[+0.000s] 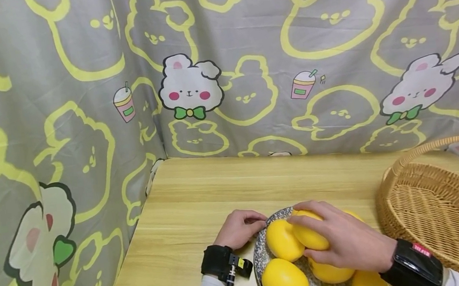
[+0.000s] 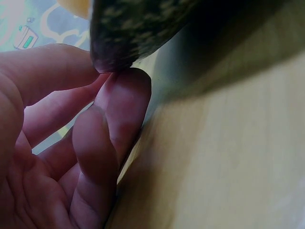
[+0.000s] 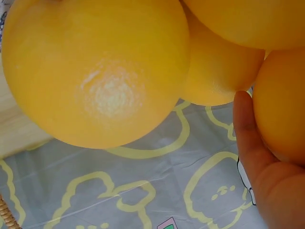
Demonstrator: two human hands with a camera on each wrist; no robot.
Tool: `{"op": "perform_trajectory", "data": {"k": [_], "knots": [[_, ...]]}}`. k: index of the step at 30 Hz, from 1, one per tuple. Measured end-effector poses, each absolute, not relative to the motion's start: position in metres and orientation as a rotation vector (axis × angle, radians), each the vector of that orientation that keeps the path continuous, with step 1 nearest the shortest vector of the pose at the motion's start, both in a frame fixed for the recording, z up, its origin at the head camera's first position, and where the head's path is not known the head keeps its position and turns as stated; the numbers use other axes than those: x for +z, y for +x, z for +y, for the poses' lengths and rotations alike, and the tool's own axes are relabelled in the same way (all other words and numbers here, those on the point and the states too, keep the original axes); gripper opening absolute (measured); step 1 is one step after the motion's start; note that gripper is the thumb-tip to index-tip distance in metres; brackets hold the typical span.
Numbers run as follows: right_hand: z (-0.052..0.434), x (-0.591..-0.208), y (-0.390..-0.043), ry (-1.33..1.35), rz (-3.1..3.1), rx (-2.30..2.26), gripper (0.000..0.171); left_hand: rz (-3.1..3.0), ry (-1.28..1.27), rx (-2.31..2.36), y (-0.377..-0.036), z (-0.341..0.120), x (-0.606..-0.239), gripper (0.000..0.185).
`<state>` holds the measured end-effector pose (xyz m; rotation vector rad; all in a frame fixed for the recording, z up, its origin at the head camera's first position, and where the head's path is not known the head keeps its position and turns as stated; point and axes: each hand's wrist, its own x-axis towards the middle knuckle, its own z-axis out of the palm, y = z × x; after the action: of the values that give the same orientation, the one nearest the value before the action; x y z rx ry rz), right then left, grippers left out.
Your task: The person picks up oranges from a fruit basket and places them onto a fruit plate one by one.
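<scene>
Left hand pinches the speckled plate rim at its left edge, fingers curled, on the table. Right hand grips the top yellow fruit of the pile on the plate. Wicker basket far right.

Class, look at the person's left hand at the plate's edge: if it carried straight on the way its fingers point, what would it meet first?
The left hand points right, its fingertips already on the plate rim. Pushing on, it would probably first meet the nearest yellow fruit, though depth is hard to judge.
</scene>
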<state>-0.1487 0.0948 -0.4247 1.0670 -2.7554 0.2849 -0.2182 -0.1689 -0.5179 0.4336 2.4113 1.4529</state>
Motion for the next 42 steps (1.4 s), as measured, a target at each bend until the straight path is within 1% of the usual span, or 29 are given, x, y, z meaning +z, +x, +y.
{"op": "perform_trajectory", "data": {"k": [6,13,20,26,30,37,42], "knots": [[0.097,-0.423,-0.149,1.06,-2.812,0.3,0.068,2.412,0.437,1.455,-0.219,-0.168,-0.518,0.019],[0.101,-0.419,-0.139,1.021,-2.867,0.338,0.073,2.386,0.475,1.448,-0.218,-0.164,-0.52,0.019],[0.108,-0.415,-0.127,0.944,-2.877,0.354,0.073,2.332,0.492,1.456,-0.216,-0.157,-0.521,0.02],[0.112,-0.419,-0.118,0.906,-2.824,0.355,0.072,2.298,0.5,1.458,-0.216,-0.159,-0.528,0.021],[0.109,-0.427,-0.124,0.908,-2.805,0.415,0.073,2.3,0.447,1.475,-0.222,-0.177,-0.539,0.02],[0.1,-0.444,-0.145,0.904,-2.78,0.506,0.074,2.313,0.36,1.469,-0.23,-0.227,-0.568,0.021],[0.101,-0.456,-0.16,0.835,-2.804,0.515,0.071,2.317,0.321,1.484,-0.24,-0.253,-0.583,0.021]]}}
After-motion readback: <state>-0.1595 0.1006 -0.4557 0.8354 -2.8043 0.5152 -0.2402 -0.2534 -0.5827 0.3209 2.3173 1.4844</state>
